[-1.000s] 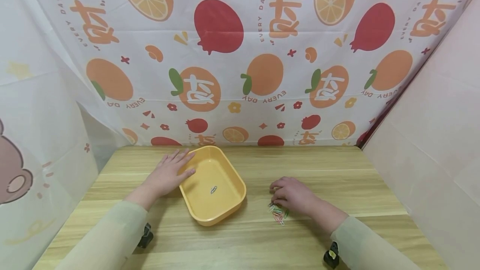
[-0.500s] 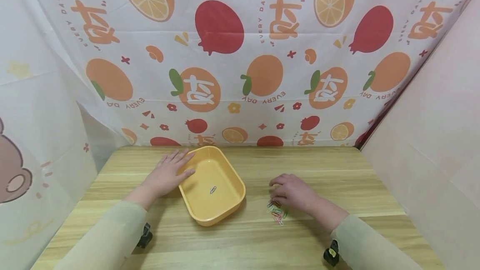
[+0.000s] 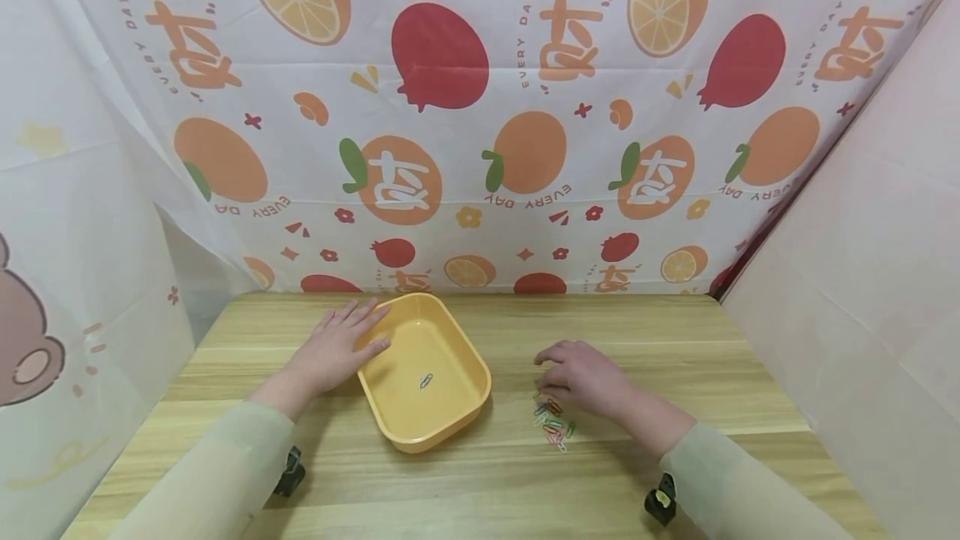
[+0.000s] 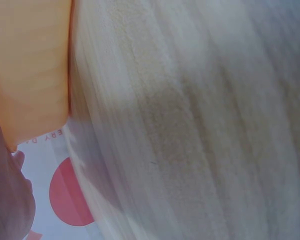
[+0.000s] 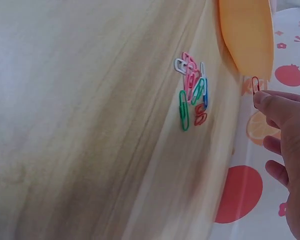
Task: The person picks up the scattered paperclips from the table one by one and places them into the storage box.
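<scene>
My left hand [image 3: 330, 354] rests on the left rim of a yellow plastic tray [image 3: 463, 415], its fingers spread over the edge. One small paper clip [image 3: 426, 381] lies on the tray floor. To the tray's right, my right hand [image 3: 588, 377] is raised over the table. In the right wrist view, its thumb and index finger pinch a red paper clip [image 5: 255, 85]. Several coloured paper clips [image 3: 553, 427] lie in a loose heap below that hand. A green paper clip [image 5: 184, 111] sits at the heap's edge, with pink, white, blue and red ones beside it.
The wood-grain table [image 3: 420, 494] meets a fruit-printed cloth [image 3: 457, 165] along its back edge. Pale cloth walls stand at the left [image 3: 82, 190] and right [image 3: 862, 273]. A black wrist device [image 3: 288, 473] shows under the left sleeve.
My right hand has risen from the heap and shifted slightly towards the back and left, with a paper clip in its fingertips. My left hand and the tray stay put.
</scene>
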